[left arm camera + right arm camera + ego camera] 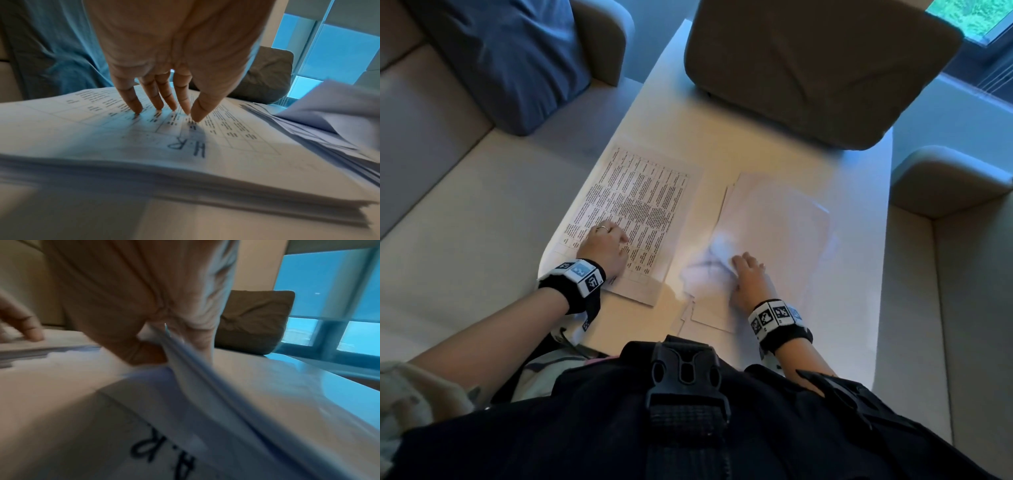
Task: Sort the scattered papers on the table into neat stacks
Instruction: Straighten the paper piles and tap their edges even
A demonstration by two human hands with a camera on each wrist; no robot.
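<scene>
A stack of printed table sheets (640, 202) lies on the left of the white table (859, 274). My left hand (608, 244) presses on it with straight fingers; in the left wrist view the fingertips (135, 110) touch the top sheet (205, 154), which is marked "H.R". To the right lies a looser stack of blank-side papers (777, 226). My right hand (748, 272) is at its near left corner and pinches a blurred, lifted sheet (705, 267). In the right wrist view that sheet (205, 386) runs between thumb and fingers, above another sheet marked "H.R" (164, 451).
A brown cushion (808, 68) covers the table's far end. A blue cushion (517, 61) lies on the beige sofa (448, 222) to the left, and a sofa arm (945, 178) stands to the right. A few offset sheets (709, 315) poke out near the front edge.
</scene>
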